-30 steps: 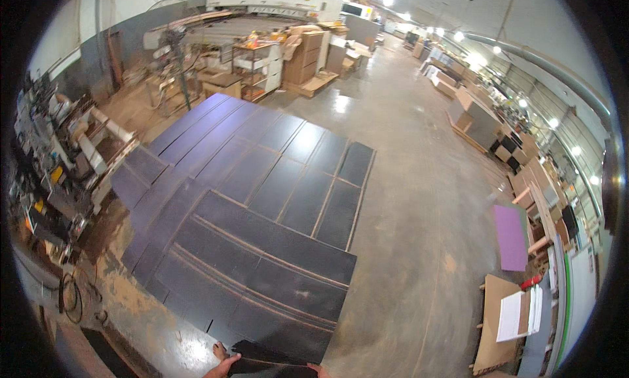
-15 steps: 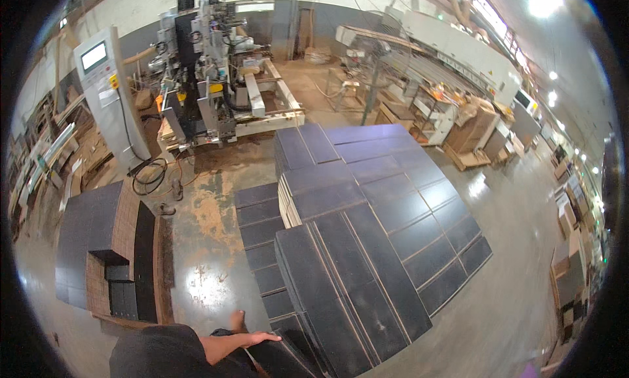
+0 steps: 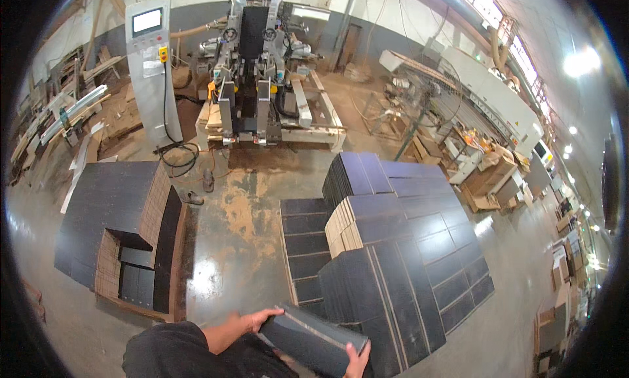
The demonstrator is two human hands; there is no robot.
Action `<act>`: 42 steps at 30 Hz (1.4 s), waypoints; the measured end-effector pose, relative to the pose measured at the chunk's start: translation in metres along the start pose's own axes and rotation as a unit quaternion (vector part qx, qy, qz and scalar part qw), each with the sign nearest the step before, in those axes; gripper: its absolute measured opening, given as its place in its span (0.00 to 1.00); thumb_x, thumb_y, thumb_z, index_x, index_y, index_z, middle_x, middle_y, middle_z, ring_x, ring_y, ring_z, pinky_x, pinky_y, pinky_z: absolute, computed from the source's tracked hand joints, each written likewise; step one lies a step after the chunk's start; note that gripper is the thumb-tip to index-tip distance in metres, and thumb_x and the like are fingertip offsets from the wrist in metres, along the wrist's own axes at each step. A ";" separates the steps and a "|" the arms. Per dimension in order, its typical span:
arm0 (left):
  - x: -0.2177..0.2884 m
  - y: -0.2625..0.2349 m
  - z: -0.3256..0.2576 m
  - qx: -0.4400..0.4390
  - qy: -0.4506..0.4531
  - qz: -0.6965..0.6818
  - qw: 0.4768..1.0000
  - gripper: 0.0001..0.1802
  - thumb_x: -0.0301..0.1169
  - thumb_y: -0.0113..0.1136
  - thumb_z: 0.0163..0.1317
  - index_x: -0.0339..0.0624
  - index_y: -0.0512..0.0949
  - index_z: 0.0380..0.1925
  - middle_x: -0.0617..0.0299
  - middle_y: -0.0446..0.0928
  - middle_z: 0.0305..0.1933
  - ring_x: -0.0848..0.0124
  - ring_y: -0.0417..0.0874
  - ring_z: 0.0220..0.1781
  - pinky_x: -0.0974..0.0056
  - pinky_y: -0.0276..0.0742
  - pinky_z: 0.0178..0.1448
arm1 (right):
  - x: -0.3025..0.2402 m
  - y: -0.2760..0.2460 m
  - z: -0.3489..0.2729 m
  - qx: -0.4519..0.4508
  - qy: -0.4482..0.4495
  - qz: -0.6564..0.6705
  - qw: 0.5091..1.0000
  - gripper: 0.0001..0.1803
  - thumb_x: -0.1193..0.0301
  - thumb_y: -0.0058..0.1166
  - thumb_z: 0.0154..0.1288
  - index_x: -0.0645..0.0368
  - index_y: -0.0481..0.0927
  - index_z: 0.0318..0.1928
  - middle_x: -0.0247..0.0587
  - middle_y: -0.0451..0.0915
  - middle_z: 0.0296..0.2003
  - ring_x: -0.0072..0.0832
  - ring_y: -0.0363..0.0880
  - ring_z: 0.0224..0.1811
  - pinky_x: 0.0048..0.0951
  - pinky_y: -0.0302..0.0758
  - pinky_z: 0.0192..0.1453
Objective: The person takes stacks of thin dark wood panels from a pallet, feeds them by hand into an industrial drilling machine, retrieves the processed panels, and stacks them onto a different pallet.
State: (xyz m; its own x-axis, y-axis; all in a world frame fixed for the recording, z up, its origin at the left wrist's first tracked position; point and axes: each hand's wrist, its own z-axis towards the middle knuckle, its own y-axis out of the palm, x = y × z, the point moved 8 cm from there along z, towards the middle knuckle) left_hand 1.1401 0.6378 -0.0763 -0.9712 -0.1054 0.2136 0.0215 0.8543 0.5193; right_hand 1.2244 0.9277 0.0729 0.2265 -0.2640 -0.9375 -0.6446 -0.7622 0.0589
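Filling the far middle of the workshop, a large woodworking machine (image 3: 259, 70) is seen with a grey control cabinet (image 3: 152, 63) standing at its left. On the stained concrete floor (image 3: 232, 247), a broad stack of dark panels (image 3: 400, 247) is laid out to the right, and a second, smaller stack (image 3: 114, 214) sits on a pallet to the left, with a stepped gap where panels are missing.

At the lower edge, 1 dark rectangular panel (image 3: 308, 342) is held across the body, tilted, close above the near corner of the right-hand stack. It is gripped at both ends: the left hand (image 3: 252, 320) is curled over its left end, and the right hand (image 3: 357, 361) is clamped on its lower right corner, though that hand is partly cut off by the picture's edge.

A slip seems the main risk. The panel's face looks smooth and dark, with pale raw edges showing its layered core, and only fingertips appear to hold it, so a tilted board could slide free and strike the stack below. A pinched finger is also judged likely if it is set down flat on neighbouring panels, since the stacked rows lie tight together.
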 end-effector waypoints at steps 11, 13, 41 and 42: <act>0.152 -0.132 -0.078 -0.114 0.297 -0.232 0.919 0.45 0.66 0.55 0.54 0.40 0.71 0.59 0.49 0.73 0.62 0.52 0.74 0.61 0.45 0.68 0.65 | -0.196 0.346 -0.078 -0.218 -0.326 -0.383 0.836 0.51 0.54 0.72 0.45 0.61 0.64 0.67 0.55 0.67 0.54 0.47 0.70 0.57 0.40 0.68 0.63; 0.173 -0.143 -0.101 -0.127 0.321 -0.248 0.905 0.46 0.67 0.55 0.53 0.40 0.72 0.59 0.49 0.73 0.61 0.52 0.75 0.60 0.46 0.69 0.65 | -0.208 0.382 -0.095 -0.238 -0.340 -0.380 0.826 0.49 0.54 0.72 0.45 0.62 0.66 0.66 0.54 0.67 0.54 0.46 0.71 0.56 0.40 0.69 0.62; 0.471 -0.171 -0.130 -0.138 0.478 -0.317 0.807 0.55 0.75 0.47 0.48 0.46 0.65 0.67 0.48 0.67 0.68 0.49 0.69 0.67 0.43 0.62 0.70 | -0.291 0.669 0.064 -0.337 -0.470 -0.287 0.764 0.36 0.58 0.75 0.41 0.63 0.79 0.51 0.46 0.71 0.40 0.39 0.75 0.41 0.37 0.74 0.45; 0.485 -0.167 -0.136 -0.146 0.486 -0.313 0.803 0.55 0.75 0.48 0.48 0.46 0.65 0.67 0.48 0.66 0.68 0.49 0.69 0.67 0.43 0.62 0.71 | -0.292 0.678 0.071 -0.344 -0.467 -0.282 0.765 0.36 0.59 0.75 0.41 0.65 0.78 0.51 0.47 0.71 0.40 0.39 0.74 0.41 0.37 0.73 0.45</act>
State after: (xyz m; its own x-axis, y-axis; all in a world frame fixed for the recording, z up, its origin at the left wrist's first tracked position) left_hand 0.6981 0.3754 0.0530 -0.1725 -0.9360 0.3070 -0.2063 0.3391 0.9179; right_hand 0.6692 0.5296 0.3620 -0.4999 0.5127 -0.6981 -0.0272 -0.8149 -0.5790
